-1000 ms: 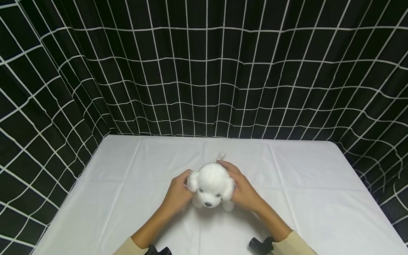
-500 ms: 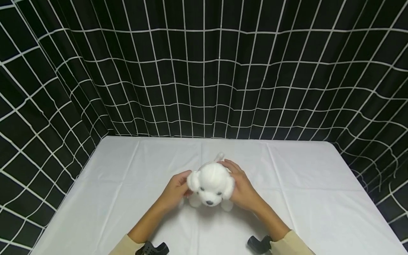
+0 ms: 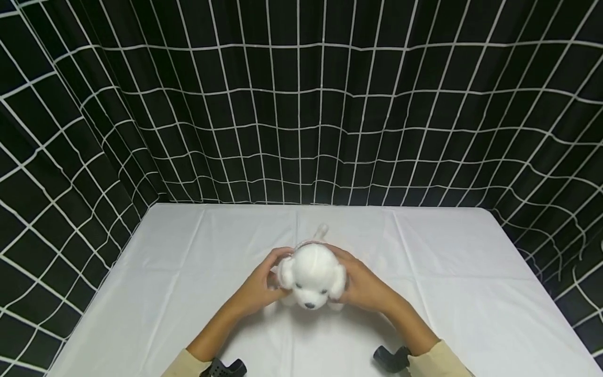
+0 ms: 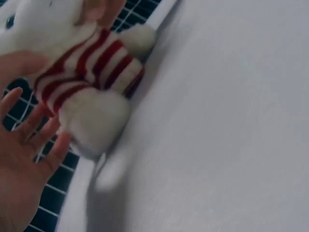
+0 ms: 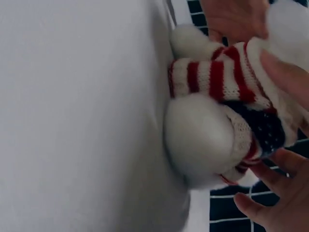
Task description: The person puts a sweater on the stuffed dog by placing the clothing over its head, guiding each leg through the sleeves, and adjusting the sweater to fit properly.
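A white plush dog [image 3: 311,277] in a red-and-white striped sweater [image 4: 91,67] is in the middle of the white table [image 3: 188,272], its face toward me. My left hand [image 3: 259,287] cups its left side, fingers curled up behind the head. From the other side my right hand [image 3: 365,285] holds it. In the left wrist view the left hand [image 4: 24,159] has its fingers spread beside the plush dog [image 4: 96,121]. In the right wrist view the right hand [image 5: 280,198] has its thumb on the plush dog [image 5: 207,130].
A black curtain with a white grid [image 3: 301,104] closes in the back and both sides of the table. Black wrist mounts [image 3: 226,368] [image 3: 391,358] show at the bottom edge. Nothing else lies on the white cloth.
Both hands have closed in tighter round the toy's head. My left fingers now reach further over the back of it. The toy has barely shifted.
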Motion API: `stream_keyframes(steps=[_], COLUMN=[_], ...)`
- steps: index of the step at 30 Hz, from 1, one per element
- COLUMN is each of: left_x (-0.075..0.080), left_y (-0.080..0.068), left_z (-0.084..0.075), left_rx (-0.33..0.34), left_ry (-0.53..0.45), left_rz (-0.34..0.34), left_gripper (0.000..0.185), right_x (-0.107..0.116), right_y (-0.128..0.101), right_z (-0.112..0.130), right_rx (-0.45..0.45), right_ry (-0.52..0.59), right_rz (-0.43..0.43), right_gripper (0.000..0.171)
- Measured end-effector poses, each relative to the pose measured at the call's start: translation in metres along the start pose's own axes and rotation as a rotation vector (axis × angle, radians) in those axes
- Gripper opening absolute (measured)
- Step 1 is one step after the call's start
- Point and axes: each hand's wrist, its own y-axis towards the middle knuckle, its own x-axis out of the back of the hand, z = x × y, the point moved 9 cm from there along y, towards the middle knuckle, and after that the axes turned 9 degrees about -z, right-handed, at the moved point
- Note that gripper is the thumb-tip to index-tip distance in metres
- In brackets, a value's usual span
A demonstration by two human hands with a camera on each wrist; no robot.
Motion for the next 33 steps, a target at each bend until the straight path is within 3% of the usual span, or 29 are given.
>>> stream_keyframes(steps=[3,5,9,14,19,23,31,33], left_x=[-0.004,-0.008,-0.016,-0.019,-0.018,-0.02,-0.016,-0.016], left_y=[0.003,0.007,0.014,0.014,0.014,0.015,0.012,0.013], left_z=[0.0,0.003,0.005,0.004,-0.001,-0.002,0.001,0.0], left_rx=[-0.057,-0.049,-0.029,-0.018,-0.07,-0.089,-0.08,-0.105], left_ry=[0.053,0.061,0.012,-0.011,-0.036,-0.09,-0.054,-0.066], left_rz=[0.027,0.033,0.025,0.004,-0.026,-0.035,-0.037,-0.042], left_gripper=[0.093,0.102,0.109,0.108,0.1,0.097,0.1,0.103], right_x=[-0.001,-0.003,-0.004,-0.005,0.002,0.008,0.013,0.018], right_y=[0.0,0.001,0.003,0.003,-0.004,-0.009,-0.011,-0.009], right_z=[0.0,0.0,0.003,0.006,0.004,0.003,-0.009,-0.012], right_rx=[0.007,0.027,0.095,0.144,0.049,0.005,-0.076,-0.111], right_ry=[-0.025,-0.093,-0.214,-0.238,-0.203,-0.162,0.05,0.099], right_rz=[-0.001,-0.033,-0.088,-0.137,-0.229,-0.281,-0.192,-0.211], right_gripper=[0.096,0.092,0.083,0.074,0.075,0.061,0.028,0.02])
